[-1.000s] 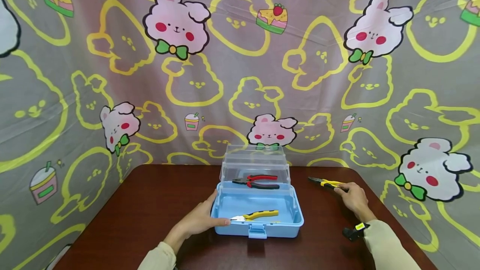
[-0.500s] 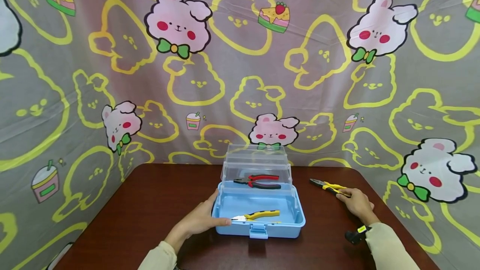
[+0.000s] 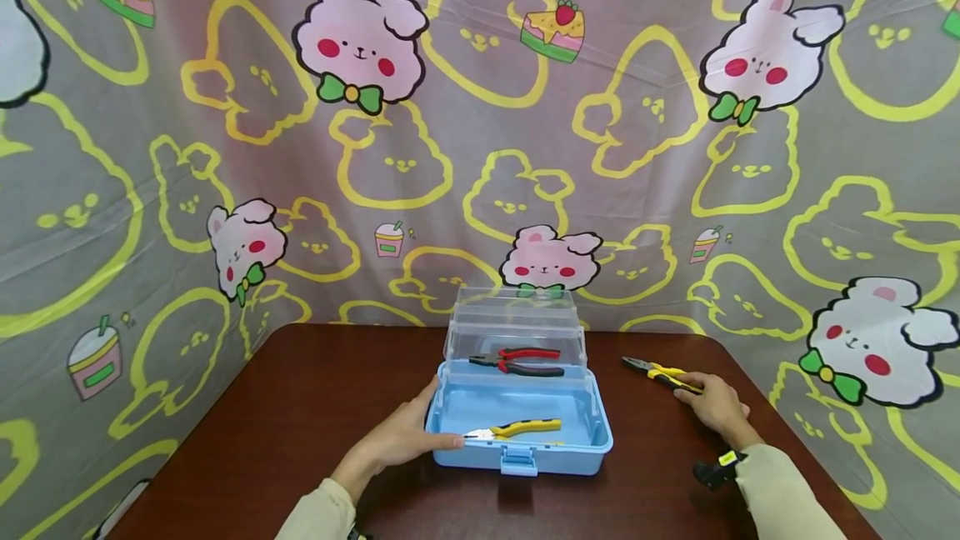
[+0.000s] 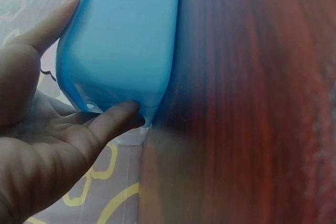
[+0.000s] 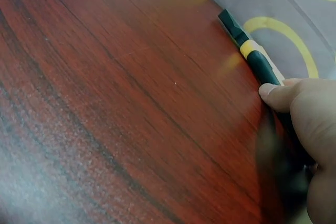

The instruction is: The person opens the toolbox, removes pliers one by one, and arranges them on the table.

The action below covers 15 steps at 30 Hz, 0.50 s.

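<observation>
A light blue toolbox [image 3: 480, 458] with its clear lid [image 3: 517, 317] raised stands in the middle of the head view. My left hand [image 3: 401, 438] holds its left end, thumb along the front rim and fingers round the side; the left wrist view shows fingertips against the blue wall. Inside, yellow-handled pliers [image 3: 531, 427] lie along the front. Red-and-black pliers [image 3: 528, 353] rest at the back, in the clear part. Right of the box, my right hand [image 3: 716, 408] grips yellow-and-black pliers [image 5: 260, 65] by the handles, their dark jaws pointing away to the left.
Everything stands on a dark red-brown wooden table [image 3: 322, 390]. A curtain [image 3: 465, 107] printed with cartoon rabbits closes off the back and both sides. A small black device [image 3: 716, 473] sits at the right wrist.
The right hand has shifted slightly toward the person, and the pliers in it have turned a little, handles nearer. The left hand and toolbox stay put; the head view has drifted slightly.
</observation>
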Motion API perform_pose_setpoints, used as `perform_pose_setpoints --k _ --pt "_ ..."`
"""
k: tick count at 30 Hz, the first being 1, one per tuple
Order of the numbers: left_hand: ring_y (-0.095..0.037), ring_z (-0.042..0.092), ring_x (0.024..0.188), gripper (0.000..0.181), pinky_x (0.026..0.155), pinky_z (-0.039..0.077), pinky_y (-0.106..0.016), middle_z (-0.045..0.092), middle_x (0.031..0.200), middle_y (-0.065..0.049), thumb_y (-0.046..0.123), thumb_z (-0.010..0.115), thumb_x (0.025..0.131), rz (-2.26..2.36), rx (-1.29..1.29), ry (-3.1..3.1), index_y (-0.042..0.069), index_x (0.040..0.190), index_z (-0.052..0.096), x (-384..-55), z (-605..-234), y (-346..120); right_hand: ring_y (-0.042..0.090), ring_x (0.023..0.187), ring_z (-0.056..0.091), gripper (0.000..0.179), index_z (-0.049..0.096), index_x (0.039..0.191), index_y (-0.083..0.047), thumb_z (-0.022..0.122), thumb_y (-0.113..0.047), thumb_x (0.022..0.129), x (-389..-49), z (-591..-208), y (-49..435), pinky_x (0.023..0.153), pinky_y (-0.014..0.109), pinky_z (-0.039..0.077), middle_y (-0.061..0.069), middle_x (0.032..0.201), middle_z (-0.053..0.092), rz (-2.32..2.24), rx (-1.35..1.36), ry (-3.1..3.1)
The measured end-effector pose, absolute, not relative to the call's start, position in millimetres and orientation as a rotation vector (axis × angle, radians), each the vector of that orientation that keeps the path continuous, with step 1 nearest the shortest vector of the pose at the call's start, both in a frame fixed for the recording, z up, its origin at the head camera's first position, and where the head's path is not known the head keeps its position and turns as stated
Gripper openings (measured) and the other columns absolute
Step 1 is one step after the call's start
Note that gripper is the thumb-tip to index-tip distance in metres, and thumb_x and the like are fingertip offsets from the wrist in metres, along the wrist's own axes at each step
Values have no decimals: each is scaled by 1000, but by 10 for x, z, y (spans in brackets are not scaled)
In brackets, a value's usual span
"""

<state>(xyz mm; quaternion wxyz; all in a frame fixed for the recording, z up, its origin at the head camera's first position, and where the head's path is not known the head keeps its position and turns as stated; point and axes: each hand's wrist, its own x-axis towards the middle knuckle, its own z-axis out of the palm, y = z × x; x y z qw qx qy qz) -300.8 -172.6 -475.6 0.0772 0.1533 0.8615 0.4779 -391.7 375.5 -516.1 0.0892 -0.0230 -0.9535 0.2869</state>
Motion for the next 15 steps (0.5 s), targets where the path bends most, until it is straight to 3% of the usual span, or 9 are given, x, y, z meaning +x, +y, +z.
perform_pose_setpoints --k 9,15 --pt "-39 43 137 120 109 36 -63 33 160 -28 45 86 84 1431 473 2581 2 165 9 -2999 -4734 -1725 52 116 54 44 68 130 -1 76 -27 95 -3929 -5046 3658 75 65 36 26 131 64 846 35 -2813" --pt "-40 40 140 120 110 35 -63 32 160 -29 45 86 84 1427 460 2577 4 166 9 -2998 -4737 -1723 53 116 53 45 68 131 -2 77 -28 95 -3931 -4984 3556 74 66 35 28 128 63 830 58 -2769"
